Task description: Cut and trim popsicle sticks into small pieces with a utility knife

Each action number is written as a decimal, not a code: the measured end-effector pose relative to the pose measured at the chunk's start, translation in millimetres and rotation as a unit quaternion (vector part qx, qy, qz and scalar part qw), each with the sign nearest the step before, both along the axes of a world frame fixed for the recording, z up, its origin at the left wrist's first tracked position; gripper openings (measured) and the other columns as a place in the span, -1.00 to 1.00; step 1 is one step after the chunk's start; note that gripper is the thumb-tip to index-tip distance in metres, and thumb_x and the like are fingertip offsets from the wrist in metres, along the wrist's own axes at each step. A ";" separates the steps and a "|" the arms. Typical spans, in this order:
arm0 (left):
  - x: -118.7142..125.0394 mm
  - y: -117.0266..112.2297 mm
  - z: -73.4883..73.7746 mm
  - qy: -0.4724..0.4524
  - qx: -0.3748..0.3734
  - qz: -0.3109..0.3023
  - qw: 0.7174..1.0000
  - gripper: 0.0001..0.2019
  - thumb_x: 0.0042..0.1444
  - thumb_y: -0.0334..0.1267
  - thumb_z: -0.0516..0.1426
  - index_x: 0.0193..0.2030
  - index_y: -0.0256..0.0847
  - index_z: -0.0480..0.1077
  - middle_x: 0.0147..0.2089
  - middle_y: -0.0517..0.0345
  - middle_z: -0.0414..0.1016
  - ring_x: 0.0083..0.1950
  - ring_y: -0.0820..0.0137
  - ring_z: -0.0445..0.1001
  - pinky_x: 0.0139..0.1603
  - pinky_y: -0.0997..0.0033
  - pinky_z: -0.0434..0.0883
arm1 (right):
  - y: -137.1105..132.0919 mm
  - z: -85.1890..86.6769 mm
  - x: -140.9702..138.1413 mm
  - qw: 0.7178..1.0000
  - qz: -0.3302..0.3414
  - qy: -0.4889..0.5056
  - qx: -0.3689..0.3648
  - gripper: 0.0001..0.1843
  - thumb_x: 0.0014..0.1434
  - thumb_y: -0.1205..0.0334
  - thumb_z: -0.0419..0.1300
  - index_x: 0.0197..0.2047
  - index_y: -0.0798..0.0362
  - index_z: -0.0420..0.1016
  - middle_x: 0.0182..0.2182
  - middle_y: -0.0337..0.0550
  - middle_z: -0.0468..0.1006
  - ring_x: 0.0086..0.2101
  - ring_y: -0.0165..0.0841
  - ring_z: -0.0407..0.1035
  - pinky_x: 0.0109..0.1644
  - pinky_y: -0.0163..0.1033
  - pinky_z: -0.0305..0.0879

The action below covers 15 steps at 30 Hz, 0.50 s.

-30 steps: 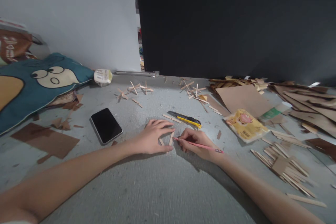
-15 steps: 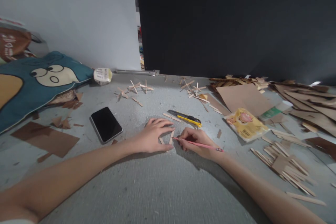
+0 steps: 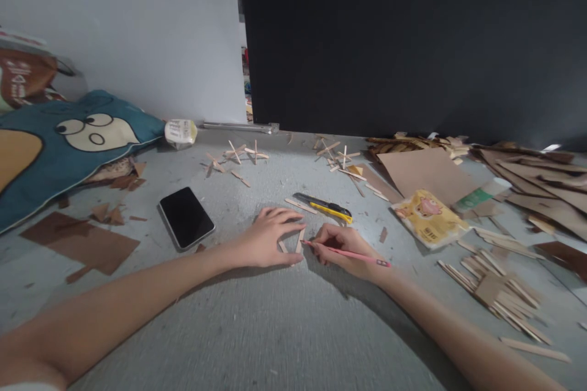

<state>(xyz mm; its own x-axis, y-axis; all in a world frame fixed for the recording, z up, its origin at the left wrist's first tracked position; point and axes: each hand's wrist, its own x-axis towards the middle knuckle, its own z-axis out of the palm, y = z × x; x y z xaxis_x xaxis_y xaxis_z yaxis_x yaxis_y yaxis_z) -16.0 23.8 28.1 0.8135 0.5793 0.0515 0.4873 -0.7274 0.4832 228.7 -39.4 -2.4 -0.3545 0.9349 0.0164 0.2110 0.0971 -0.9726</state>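
Craft sticks [image 3: 299, 241], two of them, lie at an angle in the near middle of the worktop [image 3: 275, 330], seen from the head view, framed by the left hand [image 3: 271, 238], whose thumb and fingers are spread apart around them. The right hand [image 3: 342, 247] pinches a pink pencil [image 3: 362, 256], its tip at the right-hand stick. No pencil line can be made out, so whether the marking is complete cannot be told, nor whether the sticks are joined. Far off, left and right of the middle, crossed-stick assemblies [image 3: 255, 154] appear already put together. The loose stick pile [image 3: 518, 289] at right remains unassembled; a utility knife [image 3: 324, 208] lies just beyond the hands.
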 end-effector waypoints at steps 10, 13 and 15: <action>0.1 2.4 -5.2 -0.033 0.003 0.000 0.999 -0.45 0.33 0.15 0.23 0.37 -0.02 0.48 0.48 -0.06 0.41 0.51 -0.06 0.27 0.48 -0.22 0.13 | 0.9 -2.7 0.6 1.000 0.001 0.008 -0.004 -0.50 0.26 -0.28 0.33 -0.37 -0.02 0.41 -0.51 -0.25 0.53 -0.51 -0.39 0.40 -0.43 -0.24 0.31; 0.8 2.8 -4.3 -0.060 -0.014 0.019 0.998 -0.54 0.50 0.00 0.02 0.41 0.00 0.42 0.43 -0.03 0.47 0.47 0.06 0.34 0.48 -0.16 0.16 | 0.6 -3.7 1.1 1.000 0.001 0.010 -0.003 -0.49 0.27 -0.30 0.33 -0.36 -0.02 0.41 -0.49 -0.23 0.54 -0.50 -0.39 0.41 -0.42 -0.24 0.32; 0.5 2.8 -3.4 -0.063 -0.017 0.018 0.998 -0.50 0.43 0.06 0.11 0.43 0.01 0.41 0.43 -0.04 0.47 0.46 0.03 0.34 0.48 -0.16 0.16 | 0.6 -4.5 1.1 1.000 0.001 0.009 -0.004 -0.48 0.26 -0.31 0.33 -0.36 -0.02 0.41 -0.49 -0.23 0.54 -0.50 -0.38 0.41 -0.43 -0.24 0.32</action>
<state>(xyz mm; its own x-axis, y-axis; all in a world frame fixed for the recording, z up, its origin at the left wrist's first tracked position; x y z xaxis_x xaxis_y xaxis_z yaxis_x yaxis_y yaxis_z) -15.5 26.6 24.6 0.7801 0.6116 0.1315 0.4471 -0.6921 0.5666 229.8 -38.9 -6.9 -0.3555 0.9345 0.0150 0.1934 0.0893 -0.9771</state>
